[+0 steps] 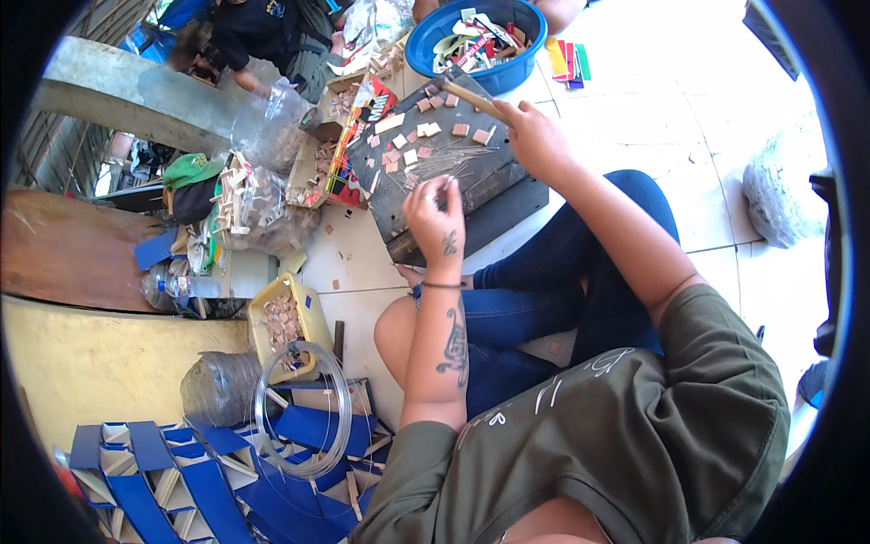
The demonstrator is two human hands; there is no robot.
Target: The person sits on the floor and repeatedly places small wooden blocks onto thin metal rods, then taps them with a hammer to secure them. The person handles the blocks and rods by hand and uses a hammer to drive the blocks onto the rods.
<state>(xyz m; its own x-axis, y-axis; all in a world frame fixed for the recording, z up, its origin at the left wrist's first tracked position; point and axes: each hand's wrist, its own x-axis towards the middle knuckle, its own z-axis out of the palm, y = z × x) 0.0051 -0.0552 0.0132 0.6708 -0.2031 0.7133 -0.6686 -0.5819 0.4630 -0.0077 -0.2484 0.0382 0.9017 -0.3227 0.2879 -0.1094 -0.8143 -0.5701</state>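
Note:
My right hand (536, 138) is wrapped round the wooden handle of a hammer (476, 98), whose far end reaches over a dark low work board (385, 195). Above the near part of that board, my left hand (435, 213) is closed in a pinch; what lies between its fingertips is too small to make out. Just beyond the left fingertips a bunch of thin wire pieces (444, 163) is spread out. Small square wooden pieces (460, 130), brownish and pale, are scattered over the far half of the board.
A blue basin (419, 56) of coloured strips stands beyond the board. Left of it is a printed carton (349, 154) with wooden bits. Further left are a yellow tub (256, 308), a wire coil (340, 426) and blue folded pieces (149, 444). Another person (249, 36) sits far left.

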